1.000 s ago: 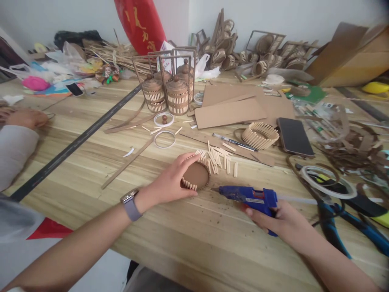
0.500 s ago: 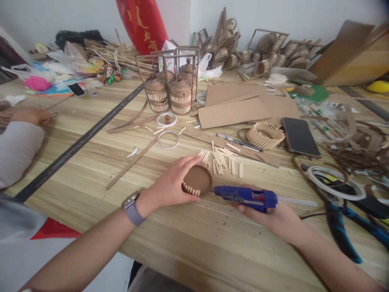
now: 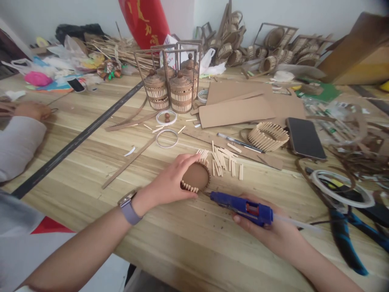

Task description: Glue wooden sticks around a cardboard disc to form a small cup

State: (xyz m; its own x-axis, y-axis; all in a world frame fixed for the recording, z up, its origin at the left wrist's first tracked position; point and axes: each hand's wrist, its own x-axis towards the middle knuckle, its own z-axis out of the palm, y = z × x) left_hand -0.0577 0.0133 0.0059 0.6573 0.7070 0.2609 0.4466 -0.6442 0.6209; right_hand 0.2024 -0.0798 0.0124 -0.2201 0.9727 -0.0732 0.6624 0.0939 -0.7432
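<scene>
My left hand (image 3: 172,178) curves around a round brown cardboard base (image 3: 197,176), thumb and fingers on its rim. Short wooden sticks stand along part of that rim, and the right side of it shows bare. In my right hand (image 3: 264,223) is a blue hot glue gun (image 3: 241,206), a clear glue stick poking out of its back. The gun's nozzle is close to the lower right of the base; I cannot tell whether it touches. Just beyond the base lies a loose pile of short wooden sticks (image 3: 223,160).
Behind stand several small lidded baskets in frames (image 3: 181,91). Cardboard sheets (image 3: 237,109), a stick ring (image 3: 267,136), a pen (image 3: 234,141) and a phone (image 3: 305,138) lie beyond the pile. Pliers (image 3: 345,239) rest at right. Another person's sleeved arm (image 3: 22,140) is at left.
My right hand has tilted the glue gun, its back end lower, and the nozzle has shifted slightly left along the base. My left hand keeps its hold. The view has shifted a little.
</scene>
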